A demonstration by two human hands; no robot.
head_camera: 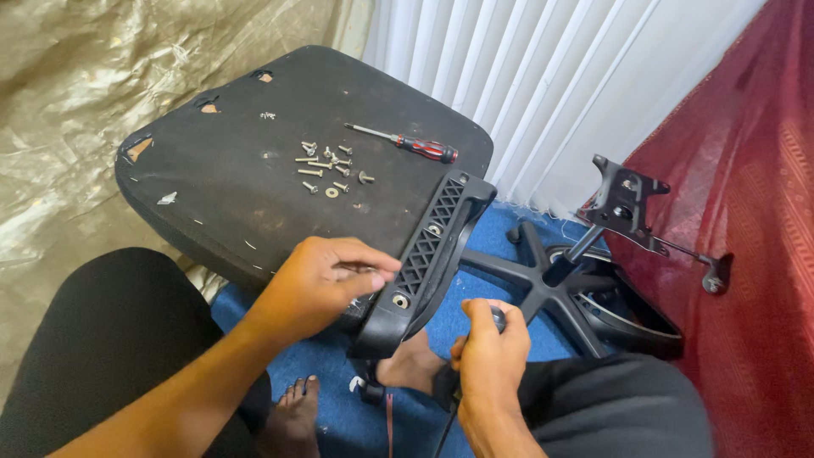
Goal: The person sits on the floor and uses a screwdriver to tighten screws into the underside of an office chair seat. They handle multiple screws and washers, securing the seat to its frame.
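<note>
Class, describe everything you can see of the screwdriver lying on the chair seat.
The screwdriver has a thin, bare metal shaft and a red and black handle, plastic by its look. It lies flat on the black chair seat, tip pointing left, handle near the seat's right edge. No hand touches it. Loose screws lie just below it, apart.
</note>
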